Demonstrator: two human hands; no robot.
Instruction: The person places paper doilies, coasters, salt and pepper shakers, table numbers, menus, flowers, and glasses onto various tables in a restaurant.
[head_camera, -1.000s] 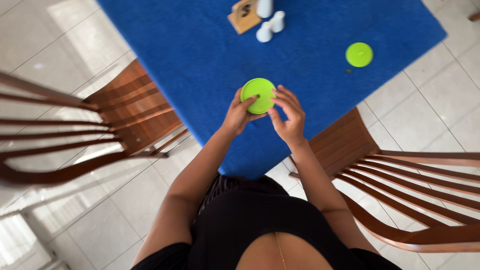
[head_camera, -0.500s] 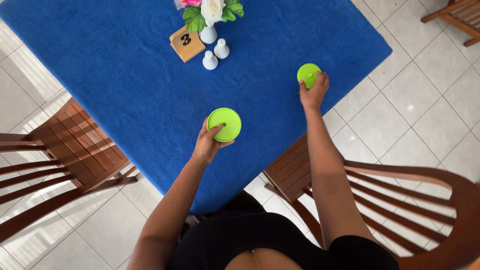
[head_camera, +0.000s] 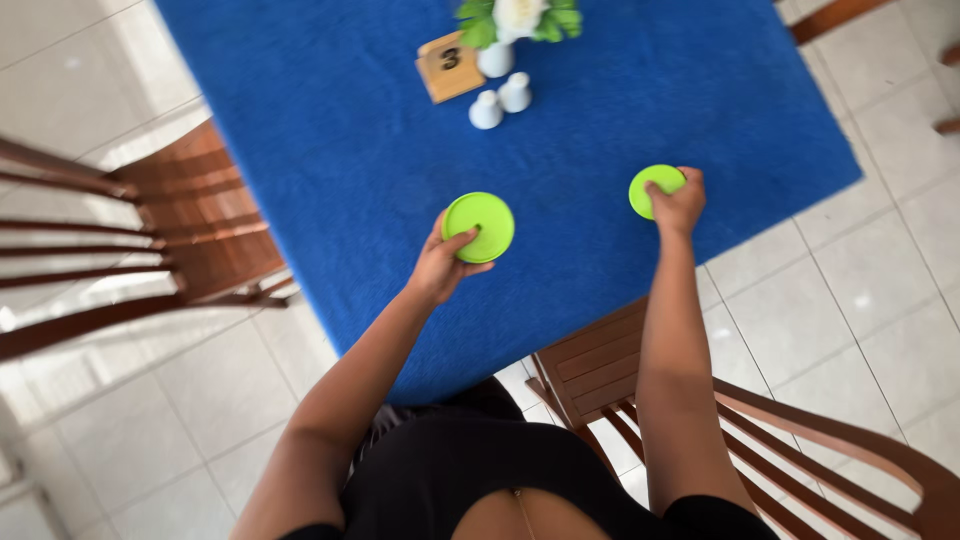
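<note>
My left hand (head_camera: 444, 266) grips a round lime-green disc (head_camera: 480, 226) by its near edge, just over the blue tablecloth (head_camera: 330, 150). My right hand (head_camera: 680, 205) rests on a second, smaller lime-green disc (head_camera: 652, 188) lying near the table's right corner. The fingers of that hand curl over the disc's near-right rim. Both arms reach forward from my body at the bottom of the view.
At the far middle of the table stand a wooden number block (head_camera: 450, 65), two small white shakers (head_camera: 500, 100) and a white vase with flowers (head_camera: 515, 25). Wooden chairs sit at the left (head_camera: 150, 230) and lower right (head_camera: 760, 420). The floor is pale tile.
A second ago both hands held one disc together; the right hand then reached out to the second disc at the right, where it still rests. The left hand keeps the first disc.
</note>
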